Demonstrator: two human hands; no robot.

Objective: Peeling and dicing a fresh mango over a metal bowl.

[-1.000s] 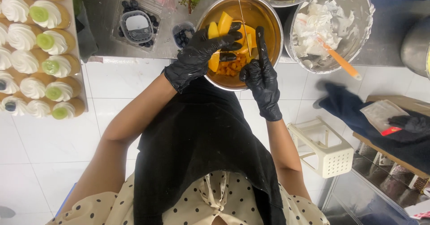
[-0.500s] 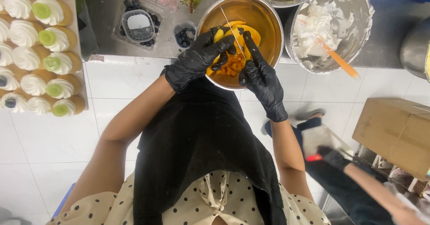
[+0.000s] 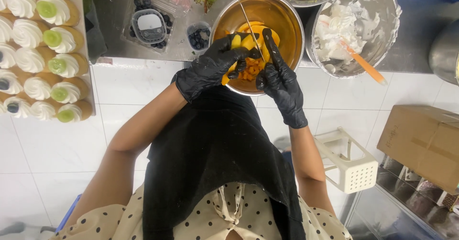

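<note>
A piece of mango is gripped in the black-gloved left hand, whose fingers are curled closed around it over the near rim of a steel bowl. A knife is held in the gloved right hand: the fingers are closed on the handle, with the forefinger laid straight along it, and the thin blade is pressed across the fruit just beyond the left fingers. Orange cubes are seen directly below and between the two hands, inside the bowl. To the right of the right hand, a second bowl is set on the surface, with white cream and an orange spatula in it. Beyond the left fingers, a small cup of blueberries is placed just beside the mango bowl, and a clear tub of blueberries is found further left. Well to the left of the left hand, rows of cream-topped pastries are laid out, several topped with a green slice. A cardboard box and a white plastic basket are seen lower down, to the right of the right arm.
</note>
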